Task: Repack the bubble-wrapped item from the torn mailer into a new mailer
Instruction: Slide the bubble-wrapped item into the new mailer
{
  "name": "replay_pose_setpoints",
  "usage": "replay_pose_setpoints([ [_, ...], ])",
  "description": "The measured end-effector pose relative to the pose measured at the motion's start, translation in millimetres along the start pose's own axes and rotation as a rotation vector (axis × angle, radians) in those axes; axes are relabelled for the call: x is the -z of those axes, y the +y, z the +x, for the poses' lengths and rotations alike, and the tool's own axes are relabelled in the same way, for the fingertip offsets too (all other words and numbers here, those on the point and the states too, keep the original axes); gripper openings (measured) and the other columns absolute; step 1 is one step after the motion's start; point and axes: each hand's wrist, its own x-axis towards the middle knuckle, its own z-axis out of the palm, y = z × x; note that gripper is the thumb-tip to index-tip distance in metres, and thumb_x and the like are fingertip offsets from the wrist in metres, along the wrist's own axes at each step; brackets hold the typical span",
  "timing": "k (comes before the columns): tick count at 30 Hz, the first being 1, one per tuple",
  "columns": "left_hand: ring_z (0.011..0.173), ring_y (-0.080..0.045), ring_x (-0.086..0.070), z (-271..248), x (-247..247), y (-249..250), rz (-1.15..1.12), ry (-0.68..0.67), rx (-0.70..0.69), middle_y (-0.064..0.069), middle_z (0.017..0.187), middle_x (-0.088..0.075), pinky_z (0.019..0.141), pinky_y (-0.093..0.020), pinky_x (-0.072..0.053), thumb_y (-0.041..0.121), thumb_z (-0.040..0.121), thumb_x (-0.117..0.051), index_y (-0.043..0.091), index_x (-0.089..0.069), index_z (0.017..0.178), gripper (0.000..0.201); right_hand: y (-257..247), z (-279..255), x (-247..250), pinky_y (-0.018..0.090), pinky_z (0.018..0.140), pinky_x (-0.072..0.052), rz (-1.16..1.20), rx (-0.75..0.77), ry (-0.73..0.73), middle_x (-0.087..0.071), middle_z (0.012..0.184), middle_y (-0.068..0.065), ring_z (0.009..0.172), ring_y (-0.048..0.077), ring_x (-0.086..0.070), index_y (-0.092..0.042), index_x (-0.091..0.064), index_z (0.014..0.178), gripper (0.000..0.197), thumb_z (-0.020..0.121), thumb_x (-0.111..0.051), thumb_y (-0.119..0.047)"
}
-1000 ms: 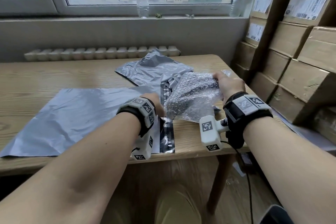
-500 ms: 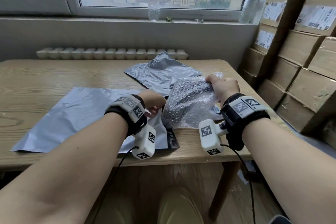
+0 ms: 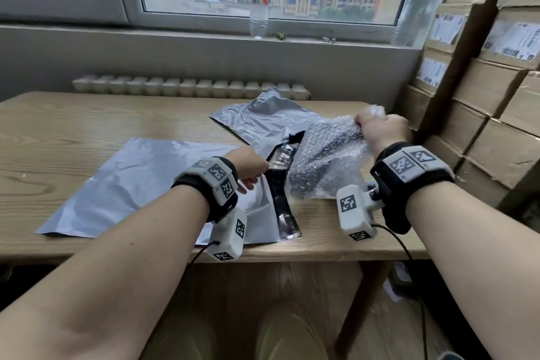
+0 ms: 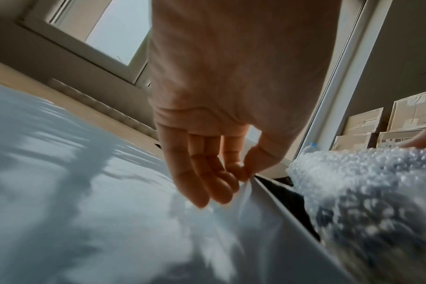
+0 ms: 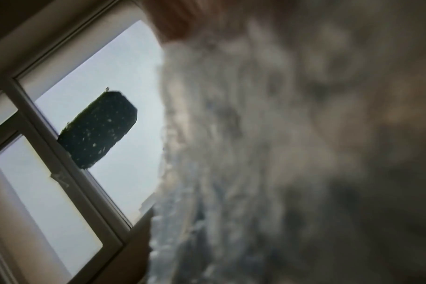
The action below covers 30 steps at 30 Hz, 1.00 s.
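You are partway through: the bubble-wrapped item (image 3: 327, 161) is out of the torn mailer (image 3: 268, 123), which lies crumpled just above the centre of the head view, but it is not yet inside the new mailer (image 3: 140, 178) lying flat at centre left on the table (image 3: 73, 120). Your right hand (image 3: 380, 131), right of centre, has its fingers curled tight around the top of the wrap, holding the item tilted with its lower end at the new mailer's dark mouth. Your left hand (image 4: 221, 119) pinches the mailer's upper lip between thumb and forefinger, the other fingers loose. Still to do, by my reading: slide the item fully in and seal the flap.
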Motion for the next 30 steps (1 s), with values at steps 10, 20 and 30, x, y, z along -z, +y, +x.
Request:
replay_pose_setpoints([
  [10,0.064,-0.021,-0.064,7,-28,11,0.2,-0.113,-0.142,-0.007,0.077,-0.062,0.068,-0.036,-0.059,0.0,0.09,-0.051,0.017,-0.045,0.131,0.045,13,9,12,0.027,0.057,-0.044,0.189,-0.128,-0.162,-0.061,0.078,0.004,0.067,0.022,-0.056,-0.01,-0.067,0.084,0.036,0.063,-0.069,-0.04],
  [20,0.076,-0.026,-0.073,16,-26,2,0.293,0.003,-0.18,-0.016,0.081,-0.074,0.077,-0.033,-0.06,0.015,0.09,-0.058,-0.001,-0.069,0.081,0.021,27,-2,-19,0.038,0.075,-0.054,0.071,-0.149,-0.35,-0.068,0.084,0.008,0.077,0.026,-0.063,-0.007,-0.067,0.077,0.029,0.066,-0.078,-0.031],
  [30,0.05,-0.013,-0.059,9,-5,12,0.338,0.167,-0.237,-0.01,0.075,-0.072,0.062,-0.024,-0.056,0.0,0.076,-0.058,0.012,-0.07,0.074,0.017,12,-6,-24,0.029,0.072,-0.05,-0.054,-0.051,-0.316,-0.071,0.095,0.011,0.089,0.027,-0.067,-0.005,-0.07,0.094,0.049,0.056,-0.077,-0.035],
])
